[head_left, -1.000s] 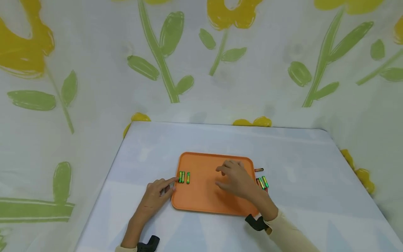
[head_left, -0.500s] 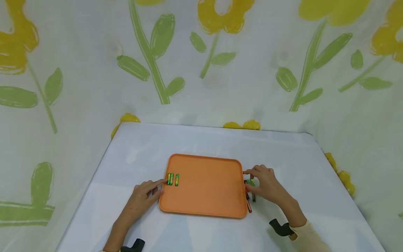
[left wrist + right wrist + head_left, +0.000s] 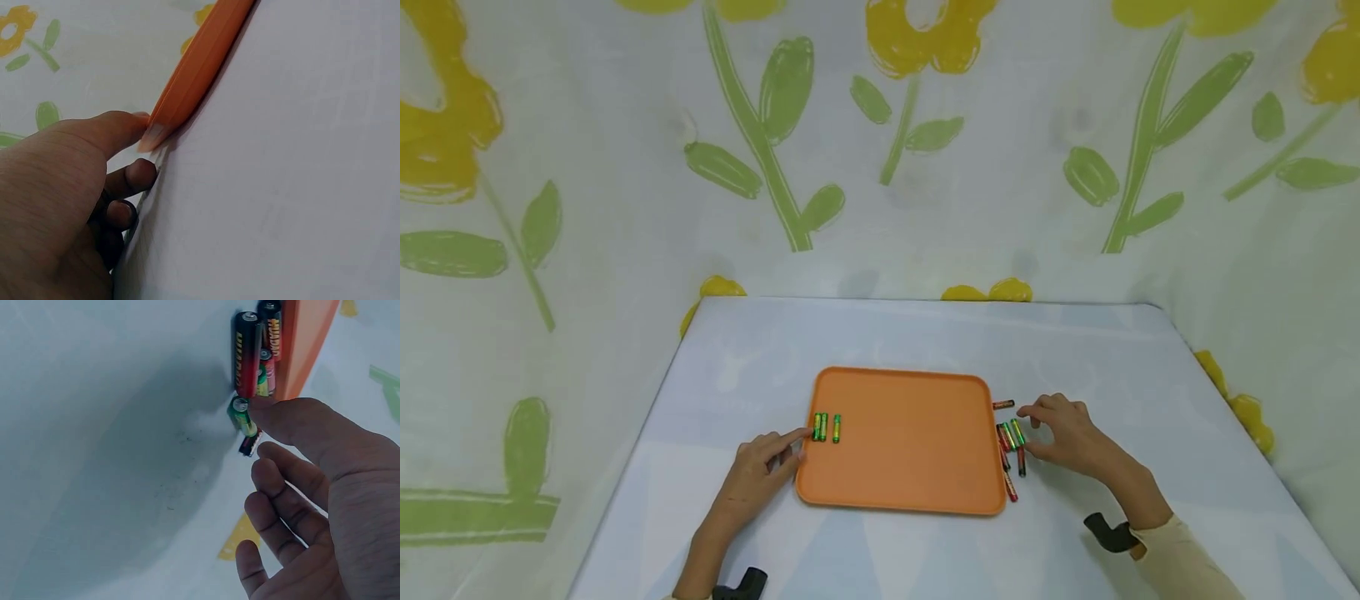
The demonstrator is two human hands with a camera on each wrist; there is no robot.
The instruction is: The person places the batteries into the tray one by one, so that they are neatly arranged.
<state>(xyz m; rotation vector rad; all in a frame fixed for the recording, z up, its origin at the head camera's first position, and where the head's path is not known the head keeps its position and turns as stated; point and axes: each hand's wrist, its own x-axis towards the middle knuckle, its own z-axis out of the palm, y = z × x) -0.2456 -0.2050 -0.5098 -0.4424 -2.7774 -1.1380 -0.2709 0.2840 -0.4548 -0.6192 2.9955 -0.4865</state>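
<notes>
With left hand (image 3: 758,473), forefinger straight, touching left edge of tray (image 3: 910,442) near green batteries (image 3: 823,427); with right hand (image 3: 1071,432), fingers parted, beside other batteries (image 3: 1009,436) on desk (image 3: 925,333) by tray's right edge.

Two black-and-red batteries (image 3: 247,356) seemingly read "HUADAO".

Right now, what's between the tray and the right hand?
Loose batteries, some green, some red and black, on the table; the head view shows them.
</notes>
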